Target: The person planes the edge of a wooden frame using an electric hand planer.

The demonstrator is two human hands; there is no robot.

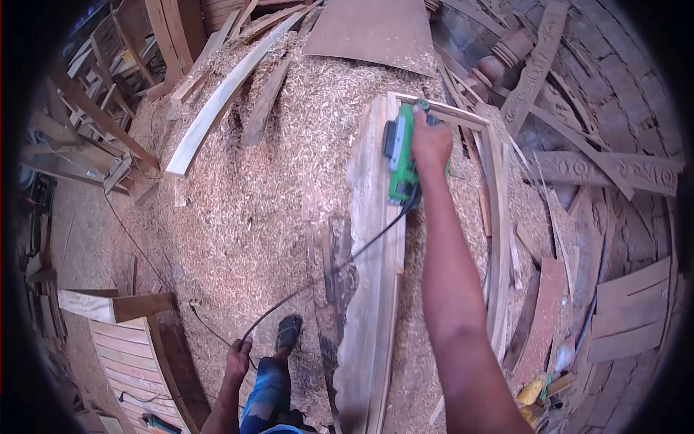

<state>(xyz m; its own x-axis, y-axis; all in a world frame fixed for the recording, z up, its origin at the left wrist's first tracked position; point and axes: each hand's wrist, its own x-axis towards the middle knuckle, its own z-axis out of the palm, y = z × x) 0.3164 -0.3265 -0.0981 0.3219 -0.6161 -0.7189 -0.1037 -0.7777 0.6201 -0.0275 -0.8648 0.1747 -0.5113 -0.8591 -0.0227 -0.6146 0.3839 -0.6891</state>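
My right hand (431, 148) is wrapped round the handle of a green electric planer (403, 163). The planer rests on the far part of a long wooden frame (376, 289), whose left edge is wavy. A black power cord (318, 278) runs from the planer's near end down to the left. Low in the view, my left hand (240, 353) grips that cord, with its fingers closed around it. The planer's sole and the wood directly under it are hidden.
Wood shavings (246, 231) cover the floor. A pale curved board (217, 112) lies at the upper left, and a flat panel (369, 32) at the top. Carved boards (600, 168) lean on the right. A slatted wooden piece (126, 354) stands lower left, near my sandalled foot (289, 333).
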